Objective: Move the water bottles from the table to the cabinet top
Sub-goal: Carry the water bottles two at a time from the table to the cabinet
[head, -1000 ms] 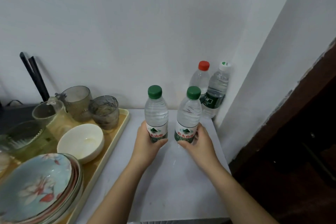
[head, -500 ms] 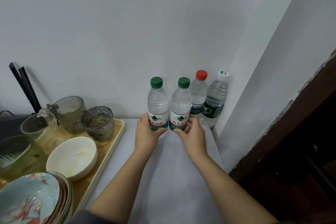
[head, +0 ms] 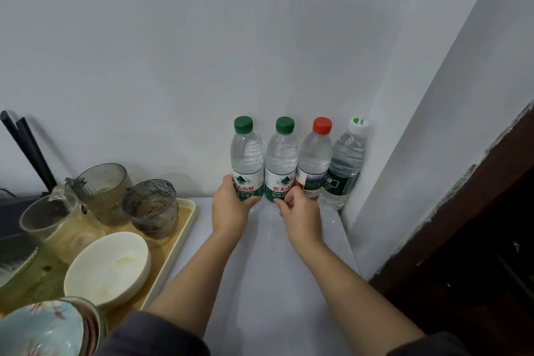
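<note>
Several water bottles stand upright in a row against the back wall on the white cabinet top (head: 289, 283). My left hand (head: 231, 208) wraps the base of the leftmost green-capped bottle (head: 246, 153). My right hand (head: 300, 214) holds the lower part of the second green-capped bottle (head: 281, 156), fingers curled on its label. To their right stand a red-capped bottle (head: 315, 153) and a white-capped bottle (head: 346, 159) in the corner, touching each other. The bottles' bases are partly hidden behind my hands.
A beige tray (head: 185, 228) on the left carries smoky glass cups (head: 151, 208), a clear jug (head: 49, 220), a white bowl (head: 108, 269) and stacked patterned plates (head: 49, 329). A white wall closes the right side; dark wooden furniture (head: 476, 240) lies beyond it.
Both hands pushed the two green-capped bottles back toward the wall, side by side, until they lined up beside the red-capped and white-capped bottles.
</note>
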Demonstrator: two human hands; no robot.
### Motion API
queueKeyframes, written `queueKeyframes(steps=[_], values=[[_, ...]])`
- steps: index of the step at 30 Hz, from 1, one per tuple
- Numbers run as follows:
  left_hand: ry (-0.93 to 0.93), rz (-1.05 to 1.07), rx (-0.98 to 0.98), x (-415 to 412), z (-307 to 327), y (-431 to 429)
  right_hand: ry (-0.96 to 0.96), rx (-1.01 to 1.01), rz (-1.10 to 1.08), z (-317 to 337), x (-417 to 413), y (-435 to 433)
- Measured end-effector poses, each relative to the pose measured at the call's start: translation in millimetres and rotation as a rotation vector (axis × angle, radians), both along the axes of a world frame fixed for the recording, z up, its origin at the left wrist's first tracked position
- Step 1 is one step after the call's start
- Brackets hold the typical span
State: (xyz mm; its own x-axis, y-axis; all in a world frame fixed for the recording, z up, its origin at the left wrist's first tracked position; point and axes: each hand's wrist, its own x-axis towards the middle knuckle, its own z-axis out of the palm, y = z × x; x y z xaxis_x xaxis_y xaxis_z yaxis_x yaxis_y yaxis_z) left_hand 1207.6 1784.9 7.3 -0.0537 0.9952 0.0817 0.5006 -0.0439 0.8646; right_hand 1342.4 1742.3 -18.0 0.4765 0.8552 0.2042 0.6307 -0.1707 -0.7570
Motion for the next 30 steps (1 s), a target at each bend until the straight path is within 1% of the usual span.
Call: queueKeyframes(steps=[3,9,13,15,16,18,21,23,27,30], values=[[-0.001,0.006,0.017,1,-1,-1,-0.050,-0.014,0.003,2,2,4],[-0.013,0.007,0.000,3,1,-2,-0.073,-0.022,-0.006,5,-1,1],[-0.034,-0.020,-0.087,1,6,-6,-0.181,-0.124,-0.020,18,3,-14],[-0.019,-0.024,-0.137,-5,8,-16,-0.221,-0.195,0.020,23,10,-30],[0.025,-0.028,-0.146,-9,9,-24,-0.243,-0.220,0.060,24,12,-39],[0.170,-0.039,-0.127,-19,5,-47,-0.319,-0.278,0.154,24,15,-59],[0.405,-0.023,-0.066,-36,-2,-97,-0.450,-0.376,0.319,24,11,-87],[0.534,-0.006,-0.078,-47,-5,-134,-0.492,-0.412,0.430,27,7,-102],[0.605,0.051,-0.129,-68,-10,-208,-0.552,-0.437,0.692,33,-12,-125],[0.633,0.171,-0.148,-84,-16,-269,-0.624,-0.412,0.934,34,-40,-146]])
